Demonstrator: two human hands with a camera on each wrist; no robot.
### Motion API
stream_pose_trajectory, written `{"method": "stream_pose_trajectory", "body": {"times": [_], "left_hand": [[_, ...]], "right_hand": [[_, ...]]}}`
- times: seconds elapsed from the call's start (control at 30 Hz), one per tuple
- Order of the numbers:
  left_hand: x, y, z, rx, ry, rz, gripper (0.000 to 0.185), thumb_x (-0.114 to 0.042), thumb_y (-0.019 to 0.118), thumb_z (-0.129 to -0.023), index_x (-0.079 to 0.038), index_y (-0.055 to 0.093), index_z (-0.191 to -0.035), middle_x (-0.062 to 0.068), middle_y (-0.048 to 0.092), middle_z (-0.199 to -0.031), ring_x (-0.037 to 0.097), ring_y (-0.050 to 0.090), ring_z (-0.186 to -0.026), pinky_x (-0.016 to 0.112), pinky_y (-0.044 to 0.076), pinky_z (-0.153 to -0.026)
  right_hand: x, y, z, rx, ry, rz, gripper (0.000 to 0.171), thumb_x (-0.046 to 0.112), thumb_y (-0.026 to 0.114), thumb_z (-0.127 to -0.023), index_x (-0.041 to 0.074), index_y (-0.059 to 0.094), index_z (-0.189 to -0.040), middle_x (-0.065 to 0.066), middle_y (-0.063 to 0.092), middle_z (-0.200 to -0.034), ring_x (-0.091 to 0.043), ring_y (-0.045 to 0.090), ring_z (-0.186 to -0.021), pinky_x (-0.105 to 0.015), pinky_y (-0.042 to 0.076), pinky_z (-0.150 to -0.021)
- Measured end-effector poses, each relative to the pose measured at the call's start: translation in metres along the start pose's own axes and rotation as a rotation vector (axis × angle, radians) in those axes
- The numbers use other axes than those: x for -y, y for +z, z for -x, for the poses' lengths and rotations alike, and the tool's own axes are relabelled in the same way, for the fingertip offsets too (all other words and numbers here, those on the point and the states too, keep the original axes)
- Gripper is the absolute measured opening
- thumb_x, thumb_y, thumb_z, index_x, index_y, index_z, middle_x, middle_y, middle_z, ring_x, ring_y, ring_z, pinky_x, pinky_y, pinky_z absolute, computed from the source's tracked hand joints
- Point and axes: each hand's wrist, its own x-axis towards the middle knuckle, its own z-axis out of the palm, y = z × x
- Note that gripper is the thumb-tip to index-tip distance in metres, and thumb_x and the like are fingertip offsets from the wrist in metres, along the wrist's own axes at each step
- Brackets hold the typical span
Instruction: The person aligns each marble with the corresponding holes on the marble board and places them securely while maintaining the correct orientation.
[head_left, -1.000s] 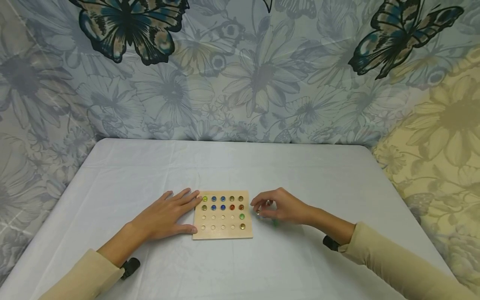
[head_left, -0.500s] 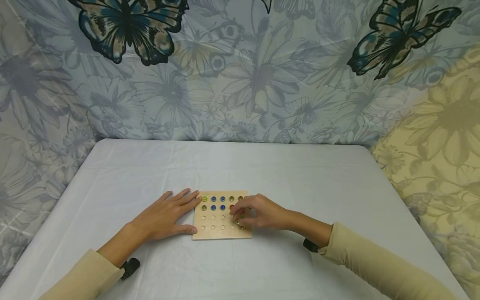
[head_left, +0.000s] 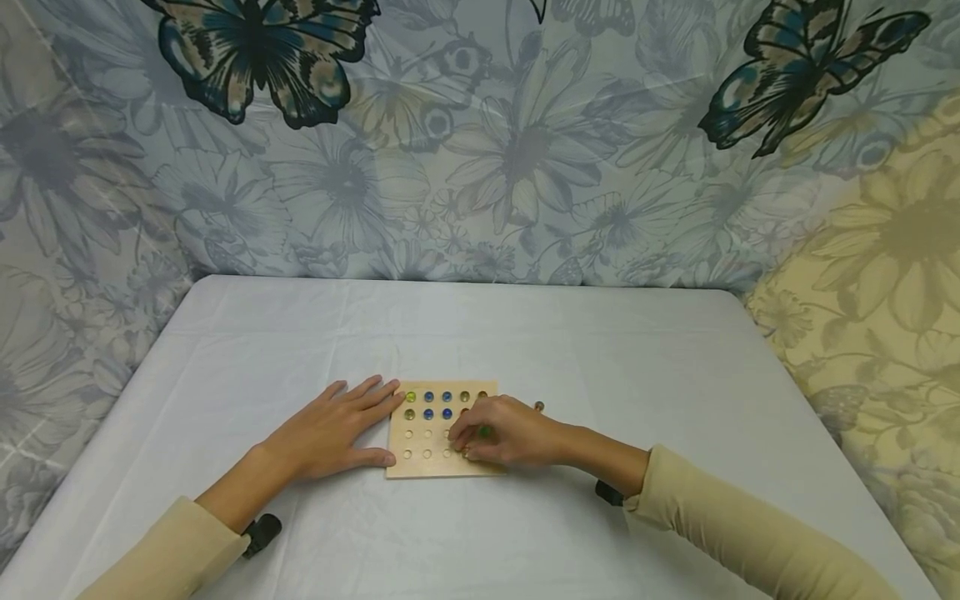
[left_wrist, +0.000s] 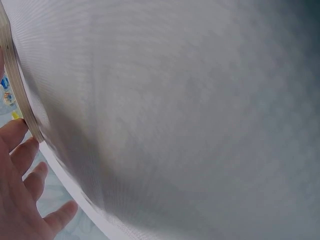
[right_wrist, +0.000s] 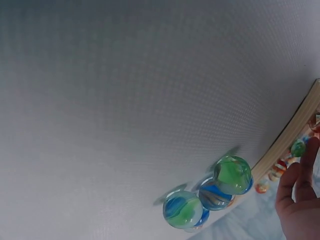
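Observation:
A wooden board (head_left: pixel 420 467) with rows of round hollows lies on the white-covered table. Glass marbles fill its two far rows, among them a yellow-green marble (head_left: pixel 410 397) and a blue marble (head_left: pixel 428 414). Along the board's left edge rests my left hand (head_left: pixel 330 429), its fingers spread and the thumb at the near corner. My right hand (head_left: pixel 517 433) is over the right part of the board, pinching a marble (head_left: pixel 466 453) at the nearest row. That marble is mostly covered by the fingers. Past the hand, a green marble (head_left: pixel 485 432) shows in the right column.
Several loose marbles lie right of the board, partly hidden by the right hand in the head view. The right wrist view shows a green marble (right_wrist: pixel 232 175) and a blue-green marble (right_wrist: pixel 182 210) there. A patterned cloth (head_left: pixel 480 167) hangs behind the table (head_left: pixel 300 325).
My right hand has moved left from beside the board to over its near rows, carrying the marble. A loose marble behind the hand has come into view. The left hand stays in place.

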Motion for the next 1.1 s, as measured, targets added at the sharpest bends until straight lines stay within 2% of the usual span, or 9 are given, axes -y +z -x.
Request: {"method": "stream_pose_trajectory", "body": {"times": [0.23,0.5,0.63,0.87,1.1], "left_hand": [[0.0,0.0,0.0,-0.001,-0.003,-0.008,0.086,-0.072,0.048,-0.091,-0.016,0.037,-0.156,0.005,0.032,-0.161,0.032,0.027,-0.148,0.064,0.026,-0.111],[0.0,0.0,-0.001,0.007,-0.011,0.001,0.087,-0.072,0.048,-0.091,-0.016,0.037,-0.156,0.005,0.031,-0.161,0.032,0.027,-0.148,0.064,0.025,-0.112],[-0.001,0.0,-0.001,0.014,-0.014,0.011,0.088,-0.072,0.049,-0.09,-0.016,0.036,-0.156,0.005,0.03,-0.162,0.032,0.026,-0.148,0.064,0.025,-0.112],[-0.001,0.0,-0.001,0.015,-0.011,0.014,0.088,-0.073,0.048,-0.09,-0.016,0.035,-0.157,0.005,0.03,-0.162,0.032,0.026,-0.148,0.064,0.024,-0.112],[-0.001,0.0,-0.001,0.019,-0.012,0.012,0.088,-0.073,0.047,-0.09,-0.016,0.035,-0.157,0.004,0.03,-0.162,0.031,0.026,-0.149,0.064,0.025,-0.112]], "right_hand": [[0.0,0.0,0.0,0.0,0.005,0.033,0.022,0.005,0.074,-0.089,0.012,0.073,-0.11,0.009,0.07,-0.104,0.001,0.062,-0.096,-0.021,0.049,-0.09],[0.002,-0.014,0.007,-0.086,0.003,0.037,0.028,0.003,0.076,-0.087,0.007,0.072,-0.114,0.005,0.074,-0.104,-0.004,0.065,-0.096,-0.029,0.052,-0.089],[-0.003,-0.024,0.019,-0.111,0.012,0.014,0.03,0.001,0.075,-0.086,0.006,0.071,-0.115,0.002,0.073,-0.106,-0.009,0.066,-0.096,-0.033,0.053,-0.09],[-0.023,-0.036,0.048,-0.172,0.062,0.005,0.03,0.005,0.077,-0.087,0.007,0.07,-0.116,0.001,0.074,-0.103,-0.019,0.067,-0.094,-0.04,0.053,-0.078],[-0.038,-0.04,0.071,-0.199,0.088,-0.011,0.03,0.005,0.076,-0.087,0.006,0.07,-0.117,0.002,0.075,-0.103,-0.011,0.068,-0.097,-0.04,0.052,-0.084]]}}
